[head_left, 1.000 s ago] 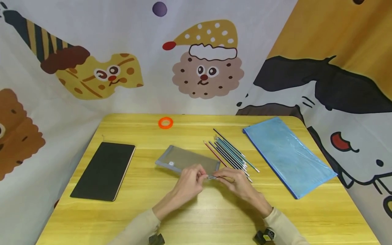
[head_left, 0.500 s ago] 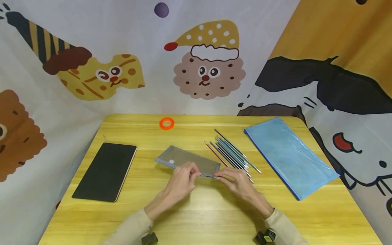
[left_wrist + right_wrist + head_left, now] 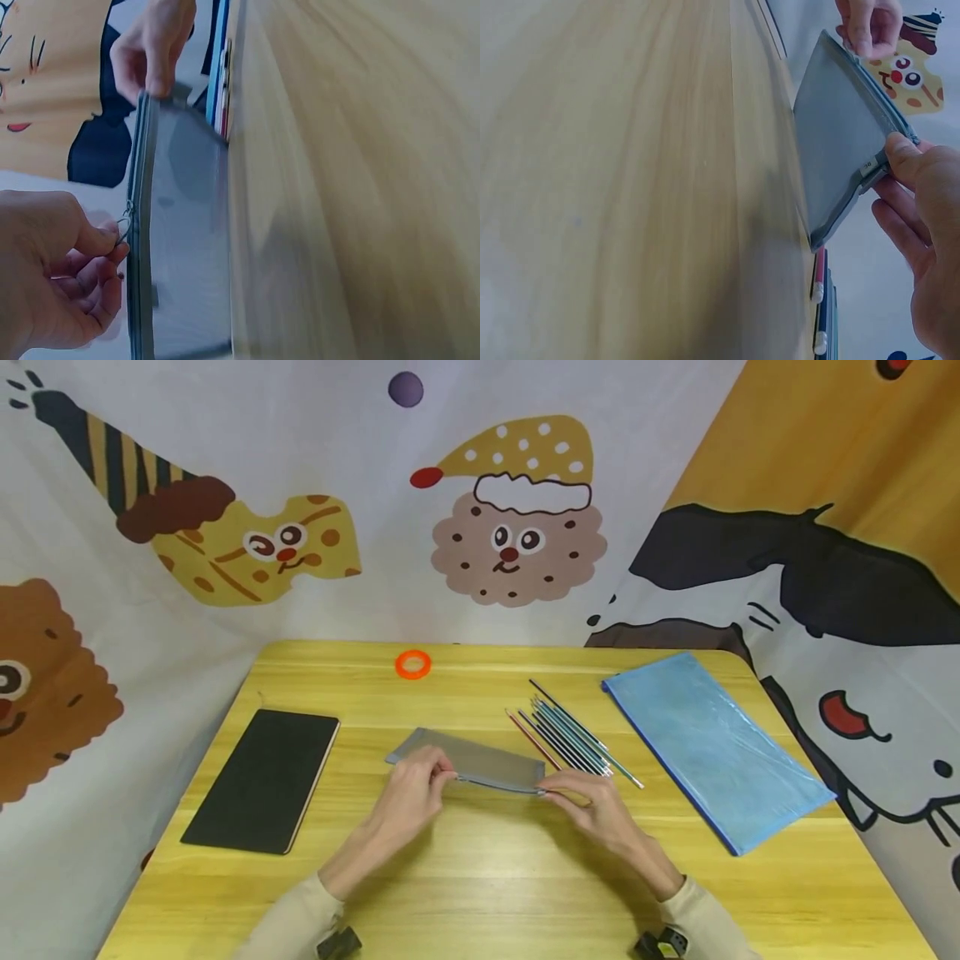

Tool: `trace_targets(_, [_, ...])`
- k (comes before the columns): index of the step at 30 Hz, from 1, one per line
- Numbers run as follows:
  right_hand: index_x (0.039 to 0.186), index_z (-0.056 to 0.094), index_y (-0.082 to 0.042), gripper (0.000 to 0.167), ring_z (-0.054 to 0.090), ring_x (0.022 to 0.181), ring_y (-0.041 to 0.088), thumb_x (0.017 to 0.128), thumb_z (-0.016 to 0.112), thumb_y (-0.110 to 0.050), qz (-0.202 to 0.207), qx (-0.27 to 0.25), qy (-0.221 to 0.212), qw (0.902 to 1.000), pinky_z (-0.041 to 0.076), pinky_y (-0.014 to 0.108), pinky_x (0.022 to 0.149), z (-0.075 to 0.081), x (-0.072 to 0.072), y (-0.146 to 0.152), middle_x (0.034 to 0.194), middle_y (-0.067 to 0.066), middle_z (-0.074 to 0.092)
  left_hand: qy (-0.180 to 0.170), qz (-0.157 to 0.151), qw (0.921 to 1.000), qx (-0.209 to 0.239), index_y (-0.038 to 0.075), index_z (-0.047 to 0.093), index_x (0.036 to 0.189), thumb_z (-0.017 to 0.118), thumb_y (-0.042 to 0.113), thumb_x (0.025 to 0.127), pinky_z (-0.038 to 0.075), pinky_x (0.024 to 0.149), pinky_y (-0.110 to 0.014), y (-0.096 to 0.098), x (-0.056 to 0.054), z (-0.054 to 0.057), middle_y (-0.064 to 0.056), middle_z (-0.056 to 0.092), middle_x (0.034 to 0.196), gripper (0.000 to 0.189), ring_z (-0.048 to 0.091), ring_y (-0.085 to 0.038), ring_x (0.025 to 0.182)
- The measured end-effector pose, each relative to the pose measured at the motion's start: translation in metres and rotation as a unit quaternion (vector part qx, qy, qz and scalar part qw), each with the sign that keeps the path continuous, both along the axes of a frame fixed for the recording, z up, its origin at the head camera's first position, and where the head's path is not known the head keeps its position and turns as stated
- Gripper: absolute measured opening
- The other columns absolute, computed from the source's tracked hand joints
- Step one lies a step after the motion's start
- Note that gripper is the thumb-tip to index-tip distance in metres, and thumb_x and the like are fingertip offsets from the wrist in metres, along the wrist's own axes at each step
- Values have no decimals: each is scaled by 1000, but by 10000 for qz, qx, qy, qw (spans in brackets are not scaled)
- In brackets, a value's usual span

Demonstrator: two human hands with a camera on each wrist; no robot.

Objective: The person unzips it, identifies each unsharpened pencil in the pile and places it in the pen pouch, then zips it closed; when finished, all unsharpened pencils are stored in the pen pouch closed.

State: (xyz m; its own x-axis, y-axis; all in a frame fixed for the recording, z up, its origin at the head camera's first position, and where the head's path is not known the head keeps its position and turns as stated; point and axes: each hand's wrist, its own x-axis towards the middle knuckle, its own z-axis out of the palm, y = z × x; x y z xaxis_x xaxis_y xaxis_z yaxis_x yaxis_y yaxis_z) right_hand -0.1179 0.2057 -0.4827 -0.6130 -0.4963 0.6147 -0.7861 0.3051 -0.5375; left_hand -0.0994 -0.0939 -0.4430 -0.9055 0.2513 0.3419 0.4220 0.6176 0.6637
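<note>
A grey see-through zipper pouch (image 3: pixel 487 762) is held up on its long edge at the middle of the table, its zipper (image 3: pixel 137 247) running along the top. My left hand (image 3: pixel 408 789) pinches the ring-shaped zipper pull (image 3: pixel 124 225) between thumb and finger, partway along the zipper. At the pouch's right end, my right hand (image 3: pixel 600 806) grips the top corner, thumb on the near side by a small label (image 3: pixel 868 166). Behind the pouch's right end lie several pencils (image 3: pixel 566 735) in a loose bundle, one of them red.
A black notebook (image 3: pixel 262 781) lies at the left of the table (image 3: pixel 480 885). On the right is a blue translucent folder (image 3: pixel 716 752). An orange ring (image 3: pixel 412 665) sits near the back edge, before a patterned cloth (image 3: pixel 330 410).
My left hand has slid leftward along the zipper with the pull, away from the right hand. My right hand keeps its grip on the corner. The view has shifted slightly.
</note>
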Motion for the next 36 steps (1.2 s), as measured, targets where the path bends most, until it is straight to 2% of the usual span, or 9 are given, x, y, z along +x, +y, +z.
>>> trace_targets(7, [101,77,-4,37,75,84,24,71,79,17,-213,26,44,9998,58,14,90,0,2,11,94,10,78,50,380,9992,-108,3,67,88,72,-4,88,53,55,-15,-25,4,9,-4,65,82,9,57,-9,69])
trace_targets(15, [101,77,-6,37,75,83,25,72,78,18,-559,-54,74,9984,56,9,89,6,5,20,93,10,78,784,948,9914,-446,3,68,85,77,-3,85,51,54,-20,-55,14,18,-4,66,78,11,60,-11,69])
trace_targets(19, [102,77,-7,37,75,84,25,74,78,16,-607,8,81,9981,56,9,90,7,5,20,94,9,78,888,1048,9895,-442,6,69,84,78,-2,85,52,56,-21,-66,17,19,-2,66,77,13,59,-10,69])
trace_targets(29, [102,77,-9,30,75,81,24,79,78,11,-584,-28,51,9983,61,13,79,5,1,17,95,9,78,759,882,9929,-265,9,69,86,77,-3,85,49,53,-17,-80,16,11,1,64,75,15,52,-4,65])
trace_targets(32, [103,77,-9,28,75,82,26,82,77,9,-465,-21,3,9989,61,14,80,6,-2,15,97,10,78,576,877,9933,-480,11,68,85,78,-1,85,52,57,-21,-83,18,12,2,65,79,15,56,-7,70])
trace_targets(36, [105,77,-8,27,75,83,26,83,76,8,-275,-10,-85,9996,61,14,80,8,-6,13,98,10,78,290,865,9921,-865,12,70,89,80,5,85,56,67,-31,-81,20,17,-1,69,90,13,62,-16,82])
